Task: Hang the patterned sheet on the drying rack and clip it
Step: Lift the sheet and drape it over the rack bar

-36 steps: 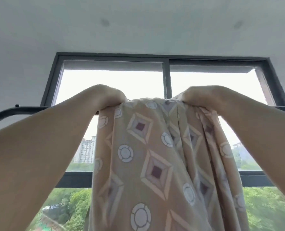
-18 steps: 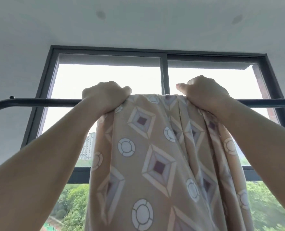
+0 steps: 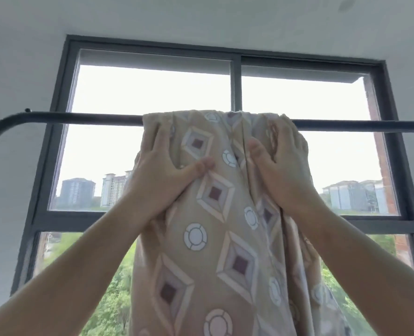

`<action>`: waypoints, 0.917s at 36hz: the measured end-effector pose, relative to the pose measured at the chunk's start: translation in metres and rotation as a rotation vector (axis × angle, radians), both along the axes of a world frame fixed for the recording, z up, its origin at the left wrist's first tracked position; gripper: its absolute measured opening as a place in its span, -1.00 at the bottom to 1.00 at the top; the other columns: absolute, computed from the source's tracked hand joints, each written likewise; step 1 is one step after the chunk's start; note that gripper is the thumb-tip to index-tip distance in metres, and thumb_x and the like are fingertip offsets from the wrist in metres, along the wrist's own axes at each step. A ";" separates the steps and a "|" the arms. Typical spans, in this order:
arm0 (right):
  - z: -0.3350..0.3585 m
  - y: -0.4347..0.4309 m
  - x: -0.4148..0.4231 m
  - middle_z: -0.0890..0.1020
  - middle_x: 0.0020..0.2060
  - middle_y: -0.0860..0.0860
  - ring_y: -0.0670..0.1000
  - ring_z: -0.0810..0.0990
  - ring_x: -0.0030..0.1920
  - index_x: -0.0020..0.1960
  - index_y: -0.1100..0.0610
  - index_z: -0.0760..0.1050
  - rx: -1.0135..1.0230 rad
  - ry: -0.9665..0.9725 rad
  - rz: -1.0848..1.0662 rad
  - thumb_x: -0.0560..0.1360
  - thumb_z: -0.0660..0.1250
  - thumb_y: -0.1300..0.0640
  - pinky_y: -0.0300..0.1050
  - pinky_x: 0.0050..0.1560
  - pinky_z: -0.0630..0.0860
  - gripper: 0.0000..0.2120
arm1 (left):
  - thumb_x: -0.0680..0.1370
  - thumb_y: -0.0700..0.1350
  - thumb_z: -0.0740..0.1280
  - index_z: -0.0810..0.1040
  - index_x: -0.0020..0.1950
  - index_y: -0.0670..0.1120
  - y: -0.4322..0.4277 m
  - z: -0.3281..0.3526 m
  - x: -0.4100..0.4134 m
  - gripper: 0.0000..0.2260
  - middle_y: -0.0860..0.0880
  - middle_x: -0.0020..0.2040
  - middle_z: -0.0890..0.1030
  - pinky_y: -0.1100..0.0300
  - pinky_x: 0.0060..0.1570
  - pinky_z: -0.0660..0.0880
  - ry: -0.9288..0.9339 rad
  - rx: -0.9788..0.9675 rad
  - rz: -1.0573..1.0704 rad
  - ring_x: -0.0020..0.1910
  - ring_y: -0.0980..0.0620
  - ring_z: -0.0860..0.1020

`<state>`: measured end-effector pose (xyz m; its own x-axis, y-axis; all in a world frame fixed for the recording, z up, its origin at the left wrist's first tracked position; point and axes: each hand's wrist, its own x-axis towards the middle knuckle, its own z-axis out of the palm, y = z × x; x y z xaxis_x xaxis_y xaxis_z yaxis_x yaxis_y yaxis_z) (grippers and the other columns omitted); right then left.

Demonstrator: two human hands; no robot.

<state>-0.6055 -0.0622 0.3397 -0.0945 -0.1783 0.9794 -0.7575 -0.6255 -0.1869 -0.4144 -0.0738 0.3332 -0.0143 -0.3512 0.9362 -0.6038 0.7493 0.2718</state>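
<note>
Patterned sheet (image 3: 215,238) is hanging bunched over the horizontal bar of the drying rack (image 3: 80,116), its folded top edge sitting on the bar and the rest falling straight down in front of the window (image 3: 236,88).

Left hand (image 3: 162,170) is lying flat on the sheet's left side just under the bar, fingers straight and pointing up, thumb spread toward the middle.

Right hand (image 3: 281,166) is pressing the right side in the same way, fingers extended, thumb angled inward. Its outer fingers are possibly wrapping the cloth edge; motion blur prevents confirming.

The sheet's middle folds are lying between the two thumbs.
</note>
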 end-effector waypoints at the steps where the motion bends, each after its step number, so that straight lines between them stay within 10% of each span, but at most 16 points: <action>1: -0.009 0.001 0.001 0.23 0.33 -0.08 -0.11 0.16 0.30 0.42 -0.03 0.15 -0.008 -0.051 0.060 0.50 0.20 -0.15 -0.18 0.26 0.12 -0.45 | 0.20 0.42 0.33 -0.01 0.51 0.12 0.000 -0.012 -0.002 0.00 0.24 0.48 -0.03 0.28 0.29 0.10 0.000 0.021 -0.044 0.32 0.32 0.07; 7: -0.067 0.007 -0.002 0.46 0.12 -0.11 -0.17 0.55 0.07 0.43 0.01 0.11 0.226 -0.256 0.478 0.34 0.39 -0.09 -0.27 0.08 0.52 -0.24 | 0.12 0.39 0.44 0.02 0.48 0.16 0.000 -0.071 0.001 0.06 0.19 0.43 0.05 0.52 0.15 0.13 0.028 0.062 -0.106 0.28 0.37 0.13; 11: -0.098 0.010 -0.005 0.55 0.00 -0.14 -0.32 0.61 -0.15 0.32 0.09 0.23 0.334 -0.306 0.603 0.42 0.38 0.14 -0.45 -0.20 0.52 -0.46 | 0.11 0.23 0.49 0.00 0.35 0.34 0.008 -0.102 0.004 -0.05 0.34 0.22 0.15 0.76 -0.01 0.06 0.074 0.074 -0.164 0.15 0.60 0.10; 19: -0.149 0.019 -0.005 0.57 -0.16 -0.09 -0.34 0.59 -0.34 0.15 0.13 0.38 0.466 -0.380 0.649 0.48 0.32 0.24 -0.48 -0.40 0.45 -0.73 | 0.18 0.17 0.53 -0.05 0.44 0.28 0.022 -0.153 0.005 0.00 0.25 0.37 0.31 -0.05 0.16 0.50 0.245 0.332 -0.314 0.24 0.06 0.49; 26: -0.153 0.026 -0.009 0.69 -0.32 -0.15 -0.16 0.67 -0.25 -0.14 0.00 0.55 0.423 -0.397 0.525 0.46 0.35 0.10 -0.25 -0.22 0.59 -0.98 | 0.43 -0.14 0.44 0.56 -0.10 0.07 0.032 -0.152 0.003 -0.87 0.09 -0.18 0.67 -0.07 -0.01 0.57 0.348 0.421 -0.328 -0.15 0.03 0.65; 33: -0.129 0.033 0.000 0.70 -0.26 -0.13 -0.10 0.68 -0.17 -0.11 -0.05 0.57 0.421 -0.416 0.657 0.51 0.31 0.14 -0.21 -0.14 0.59 -0.89 | 0.49 -0.23 0.35 0.53 -0.06 0.11 0.034 -0.121 -0.001 -0.79 0.10 -0.14 0.67 0.12 -0.07 0.58 0.407 0.339 -0.522 -0.08 0.05 0.64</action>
<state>-0.6057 -0.0295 0.2109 -0.1803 -0.6604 0.7290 -0.0882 -0.7273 -0.6807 -0.4159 -0.0401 0.2117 0.0671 -0.6641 0.7446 0.0056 0.7465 0.6653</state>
